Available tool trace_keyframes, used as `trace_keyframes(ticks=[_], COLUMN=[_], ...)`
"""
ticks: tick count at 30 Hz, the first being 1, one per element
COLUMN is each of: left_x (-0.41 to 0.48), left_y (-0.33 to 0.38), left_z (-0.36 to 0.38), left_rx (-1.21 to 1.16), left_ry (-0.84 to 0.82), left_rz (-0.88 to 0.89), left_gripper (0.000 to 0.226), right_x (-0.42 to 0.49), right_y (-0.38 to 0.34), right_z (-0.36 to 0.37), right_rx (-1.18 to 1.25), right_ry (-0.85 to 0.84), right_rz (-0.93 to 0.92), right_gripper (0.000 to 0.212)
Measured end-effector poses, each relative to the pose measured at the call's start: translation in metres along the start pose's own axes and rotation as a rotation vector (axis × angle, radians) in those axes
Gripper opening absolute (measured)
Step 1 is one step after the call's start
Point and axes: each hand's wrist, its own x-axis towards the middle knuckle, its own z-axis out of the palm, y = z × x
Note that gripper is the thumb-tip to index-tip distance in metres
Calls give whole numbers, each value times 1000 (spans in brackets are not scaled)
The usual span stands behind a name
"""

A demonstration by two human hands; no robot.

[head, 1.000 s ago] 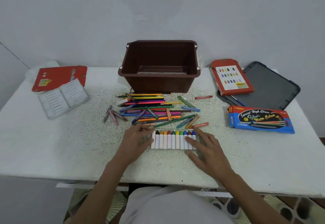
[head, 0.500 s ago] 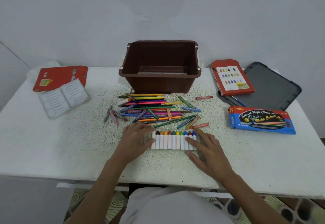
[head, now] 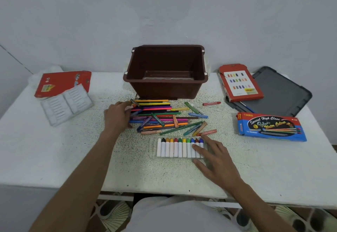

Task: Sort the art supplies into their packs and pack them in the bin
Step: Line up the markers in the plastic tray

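Note:
A brown bin (head: 164, 89) stands at the back middle of the white table (head: 54, 149). In front of it lies a pile of coloured pencils and loose crayons (head: 160, 111). A clear tray of crayons (head: 175, 148), caps in a row, lies nearer me. My left hand (head: 116, 117) is at the pile's left edge, fingers curled over the pencil ends; what lies under it is hidden. The spread, straight fingers of my right hand (head: 217, 160) rest on the tray's right end.
A red pack (head: 63, 82) and an empty white tray insert (head: 67, 104) lie at the left. At the right are a red crayon box (head: 240, 82), a dark grey lid (head: 279, 91) and a blue watercolour box (head: 271, 127). A red crayon (head: 211, 103) lies apart.
My left hand has left the tray's left end and moved up and left to the pile's edge, covering the loose crayons there. My right hand stays on the tray.

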Motion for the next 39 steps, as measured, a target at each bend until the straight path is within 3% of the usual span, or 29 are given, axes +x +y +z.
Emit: trace_keyframes(ticks=[7,10,13,20,26,32,39], left_x=[3,-8,-23,-72,-96,-101,-112], left_y=[-2,10,21,37,37,37,27], left_z=[2,-6,-12,-16,-8,-3,10], left_rx=[-122,-399,-669,-861,-712,-453,-351], left_ry=[37,63,-13,-283,-374,-280,-237], left_rz=[-71,-55,-125,-54,34,158,274], left_gripper=[27,26,25,34,35,39,43], right_x=[1,1,1,1,0,1,1], right_y=[1,1,2,1,2,1,0], right_z=[1,1,1,1,1,0,-1], right_rx=[8,7,1,16,20,26,23], right_ry=[9,9,4,8,12,10,-3], right_rz=[-2,-7,-4,-7,-16,-14,-4], right_gripper=[47,47,47,47,47,47,47])
